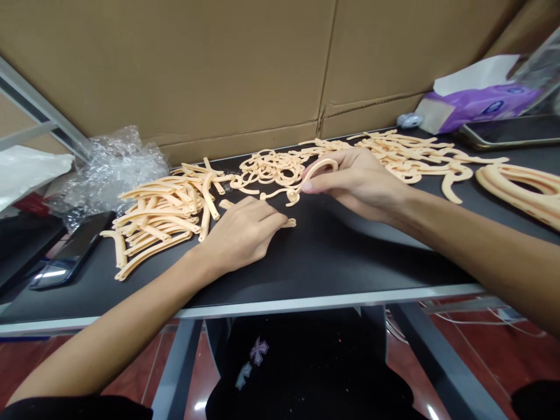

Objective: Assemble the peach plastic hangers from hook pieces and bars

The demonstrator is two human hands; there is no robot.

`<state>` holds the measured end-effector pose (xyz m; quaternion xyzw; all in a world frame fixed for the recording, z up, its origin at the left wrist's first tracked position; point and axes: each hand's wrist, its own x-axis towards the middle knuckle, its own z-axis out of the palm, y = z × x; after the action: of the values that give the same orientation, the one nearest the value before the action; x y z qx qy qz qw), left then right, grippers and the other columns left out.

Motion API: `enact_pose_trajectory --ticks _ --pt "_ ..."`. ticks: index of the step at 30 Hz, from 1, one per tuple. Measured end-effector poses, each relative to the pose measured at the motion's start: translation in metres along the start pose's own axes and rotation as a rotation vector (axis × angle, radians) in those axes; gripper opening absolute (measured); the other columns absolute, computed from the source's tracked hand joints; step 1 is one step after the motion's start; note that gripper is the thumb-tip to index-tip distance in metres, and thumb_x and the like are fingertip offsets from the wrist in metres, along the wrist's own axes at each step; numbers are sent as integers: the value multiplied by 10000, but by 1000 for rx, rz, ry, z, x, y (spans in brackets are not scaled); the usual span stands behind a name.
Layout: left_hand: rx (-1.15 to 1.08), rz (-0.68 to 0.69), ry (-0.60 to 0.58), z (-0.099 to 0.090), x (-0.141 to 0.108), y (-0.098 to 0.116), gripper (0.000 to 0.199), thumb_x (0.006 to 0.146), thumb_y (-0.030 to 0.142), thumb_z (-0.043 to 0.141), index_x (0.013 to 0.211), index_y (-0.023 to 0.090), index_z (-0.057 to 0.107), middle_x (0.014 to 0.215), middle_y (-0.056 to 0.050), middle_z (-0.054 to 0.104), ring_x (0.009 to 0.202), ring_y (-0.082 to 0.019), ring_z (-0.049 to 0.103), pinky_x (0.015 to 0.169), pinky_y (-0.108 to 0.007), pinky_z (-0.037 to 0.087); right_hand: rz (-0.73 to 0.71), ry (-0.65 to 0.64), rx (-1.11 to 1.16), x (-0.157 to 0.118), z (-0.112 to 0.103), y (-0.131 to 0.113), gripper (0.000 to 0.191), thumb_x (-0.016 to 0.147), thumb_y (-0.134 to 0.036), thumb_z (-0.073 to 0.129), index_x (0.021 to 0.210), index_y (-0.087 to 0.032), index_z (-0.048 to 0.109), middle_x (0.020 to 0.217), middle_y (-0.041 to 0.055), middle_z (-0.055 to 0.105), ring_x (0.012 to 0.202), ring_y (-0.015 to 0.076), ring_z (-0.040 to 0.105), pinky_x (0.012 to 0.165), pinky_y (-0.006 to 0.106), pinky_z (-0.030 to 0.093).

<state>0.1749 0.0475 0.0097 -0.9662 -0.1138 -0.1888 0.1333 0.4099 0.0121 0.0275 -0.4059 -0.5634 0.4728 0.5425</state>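
My right hand point(361, 184) pinches a curved, peach-coloured hook-shaped plastic piece point(324, 163) between thumb and fingers, just above the black tabletop. Below its fingertips lies a thin curly peach piece point(292, 196). My left hand point(245, 233) is low on the table, fingers curled over a peach plastic strip point(289, 223) whose end sticks out past the fingertips. Its fingertips are partly hidden. Left of that hand is a heap of slightly bent peach strips point(161, 213) with holes at their ends. Behind both hands lies a pile of looped peach pieces point(273, 166).
More curved pieces point(406, 154) spread along the back right, beside large oval peach parts point(520, 186). A phone point(72, 251) and crumpled clear plastic point(118, 169) lie left. At the right back are a purple tissue pack point(485, 108) and another dark device point(516, 131). Cardboard point(210, 70) walls the back.
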Motion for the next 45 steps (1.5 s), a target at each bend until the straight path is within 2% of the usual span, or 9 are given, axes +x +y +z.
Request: enact_pose_trajectory --ticks 9,13,16,20,24,29,33,37,45 --pt "0 10 21 0 1 2 199 1049 162 497 1005 141 690 940 -51 744 836 -187 662 783 -331 479 -16 87 -188 4 1 3 306 569 -378 962 611 -230 698 667 26 643 636 163 541 547 312 437" --pt "16 10 21 -1 2 4 265 1077 228 468 997 138 704 912 -56 740 818 -188 659 777 -332 473 25 85 -174 4 1 6 291 603 -355 941 655 -191 706 699 27 666 676 147 588 604 290 496" --pt "34 11 12 -1 2 3 282 1083 230 460 999 141 714 909 -58 743 816 -185 656 773 -329 465 32 104 -134 4 0 7 291 599 -331 946 629 -190 693 742 43 691 747 172 647 692 311 565" --pt "57 39 23 -2 1 1 194 1030 145 533 1064 162 723 962 -44 752 844 -188 660 791 -328 463 33 124 -117 2 -2 6 279 594 -324 955 614 -198 706 721 30 683 648 156 638 634 313 589" --pt "100 57 3 -3 0 -1 225 996 87 535 1091 165 724 1029 -52 761 910 -197 674 868 -346 469 6 42 -179 2 -2 4 214 655 -306 928 636 -206 740 655 18 667 492 100 503 530 303 547" --pt "102 73 34 -2 0 -1 229 972 62 546 1063 161 731 1027 -54 759 911 -202 661 868 -356 461 82 15 -128 1 0 4 203 651 -274 912 627 -164 742 559 -4 614 422 51 391 480 261 506" --pt "29 70 84 2 -1 -2 209 968 59 556 1023 145 739 974 -54 749 889 -201 643 842 -350 458 106 -34 -222 1 0 5 244 706 -325 902 660 -141 749 473 -8 569 446 94 529 477 234 476" --pt "-57 70 122 6 -2 -5 210 988 79 551 1036 149 743 969 -55 748 907 -200 646 837 -351 460 140 -111 -269 1 -2 8 266 714 -353 908 751 -127 774 655 65 721 604 155 682 569 253 563" --pt "-115 78 132 7 -2 -6 209 994 79 548 1025 150 742 977 -59 756 915 -194 655 844 -355 464 72 -247 -304 4 -5 10 301 754 -383 883 787 -123 735 695 69 751 625 145 691 613 258 578"
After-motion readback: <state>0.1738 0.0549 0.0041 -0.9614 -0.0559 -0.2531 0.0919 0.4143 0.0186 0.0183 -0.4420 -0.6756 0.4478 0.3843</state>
